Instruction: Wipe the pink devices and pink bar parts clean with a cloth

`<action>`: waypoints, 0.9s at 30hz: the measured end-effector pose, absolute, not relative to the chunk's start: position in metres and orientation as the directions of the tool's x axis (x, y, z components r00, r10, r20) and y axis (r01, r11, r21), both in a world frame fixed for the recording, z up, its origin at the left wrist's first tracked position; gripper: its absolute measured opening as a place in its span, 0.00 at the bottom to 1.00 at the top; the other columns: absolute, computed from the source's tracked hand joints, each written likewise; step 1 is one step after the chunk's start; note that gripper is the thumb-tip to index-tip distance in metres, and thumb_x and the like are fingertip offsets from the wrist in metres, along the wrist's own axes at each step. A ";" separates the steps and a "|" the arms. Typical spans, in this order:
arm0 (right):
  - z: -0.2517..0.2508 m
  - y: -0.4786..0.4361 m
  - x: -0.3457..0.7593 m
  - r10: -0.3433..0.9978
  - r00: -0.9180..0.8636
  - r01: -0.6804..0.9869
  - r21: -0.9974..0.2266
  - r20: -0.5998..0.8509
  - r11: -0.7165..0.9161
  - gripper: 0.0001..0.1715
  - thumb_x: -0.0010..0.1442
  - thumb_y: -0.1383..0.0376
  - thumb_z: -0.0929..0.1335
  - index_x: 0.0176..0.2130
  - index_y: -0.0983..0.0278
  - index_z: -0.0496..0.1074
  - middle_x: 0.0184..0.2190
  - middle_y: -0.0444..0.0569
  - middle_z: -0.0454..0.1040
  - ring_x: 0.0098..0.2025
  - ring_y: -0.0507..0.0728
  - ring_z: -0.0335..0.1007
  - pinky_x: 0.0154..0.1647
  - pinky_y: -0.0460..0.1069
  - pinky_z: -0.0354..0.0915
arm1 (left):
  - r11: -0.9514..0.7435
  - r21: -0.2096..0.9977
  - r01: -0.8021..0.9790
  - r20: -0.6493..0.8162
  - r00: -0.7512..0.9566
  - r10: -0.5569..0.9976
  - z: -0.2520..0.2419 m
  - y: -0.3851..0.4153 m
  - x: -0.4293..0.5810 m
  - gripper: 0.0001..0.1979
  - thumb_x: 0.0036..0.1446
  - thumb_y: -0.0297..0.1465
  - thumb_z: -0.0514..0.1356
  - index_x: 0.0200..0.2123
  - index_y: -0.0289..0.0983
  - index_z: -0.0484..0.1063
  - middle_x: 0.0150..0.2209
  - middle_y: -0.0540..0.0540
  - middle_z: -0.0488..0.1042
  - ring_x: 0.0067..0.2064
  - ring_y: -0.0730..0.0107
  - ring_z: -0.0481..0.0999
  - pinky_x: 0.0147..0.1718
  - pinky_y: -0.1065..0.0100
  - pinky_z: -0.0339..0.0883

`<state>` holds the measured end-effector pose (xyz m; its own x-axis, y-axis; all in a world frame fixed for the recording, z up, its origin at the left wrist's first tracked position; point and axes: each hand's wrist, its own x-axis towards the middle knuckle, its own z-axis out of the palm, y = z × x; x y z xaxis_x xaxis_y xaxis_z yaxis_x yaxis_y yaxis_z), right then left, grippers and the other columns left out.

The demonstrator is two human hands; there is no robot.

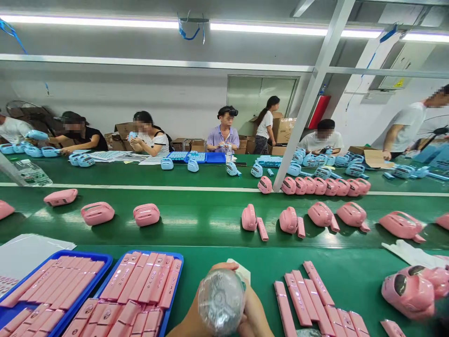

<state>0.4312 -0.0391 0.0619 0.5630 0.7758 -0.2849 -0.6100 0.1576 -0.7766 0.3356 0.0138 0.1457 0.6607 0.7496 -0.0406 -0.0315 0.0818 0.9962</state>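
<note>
Long green workbench point(210, 234) under fluorescent ceiling strips point(105, 22), grey door point(261, 100) in white back wall point(157, 100)

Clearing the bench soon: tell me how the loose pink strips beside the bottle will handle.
The pink strips look thin, flat and moulded, so probably stiff and light. On the glossy green bench they would likely slide, not roll. Lying loose side by side, a push may scatter them.

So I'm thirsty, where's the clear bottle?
Head view, bottom centre: the clear bottle is held between left hand and right hand, with the blue tray left of it, loose pink strips right.
</note>
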 end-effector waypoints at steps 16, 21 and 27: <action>0.106 -0.045 0.431 0.842 0.171 -0.953 -0.302 -0.511 0.010 0.16 0.45 0.61 0.71 0.33 0.70 0.76 0.32 0.56 0.80 0.44 0.65 0.75 0.46 0.57 0.68 | -0.252 0.967 0.045 0.166 0.640 0.750 0.165 0.016 0.311 0.24 0.41 0.31 0.66 0.45 0.41 0.69 0.45 0.41 0.76 0.50 0.48 0.73 0.54 0.48 0.62; 0.109 -0.048 0.429 0.831 0.141 -0.952 -0.304 -0.538 -0.035 0.13 0.46 0.60 0.70 0.28 0.69 0.76 0.28 0.56 0.80 0.43 0.67 0.75 0.45 0.59 0.69 | -0.296 0.953 0.060 0.200 0.609 0.767 0.156 0.018 0.308 0.24 0.39 0.31 0.67 0.43 0.40 0.71 0.46 0.40 0.76 0.51 0.46 0.72 0.56 0.46 0.58; 0.122 -0.052 0.424 0.868 0.161 -0.921 -0.386 -0.470 -0.038 0.22 0.41 0.57 0.73 0.34 0.68 0.77 0.36 0.55 0.80 0.47 0.65 0.74 0.48 0.57 0.68 | -0.307 0.950 0.062 0.203 0.625 0.754 0.153 0.013 0.308 0.26 0.39 0.31 0.65 0.46 0.40 0.71 0.46 0.41 0.75 0.51 0.48 0.71 0.57 0.47 0.56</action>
<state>0.4239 -0.0517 0.1220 0.1610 0.8679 -0.4700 -0.9215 -0.0384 -0.3865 0.3085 0.0131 0.1527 0.6247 0.7540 0.2029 0.0618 -0.3067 0.9498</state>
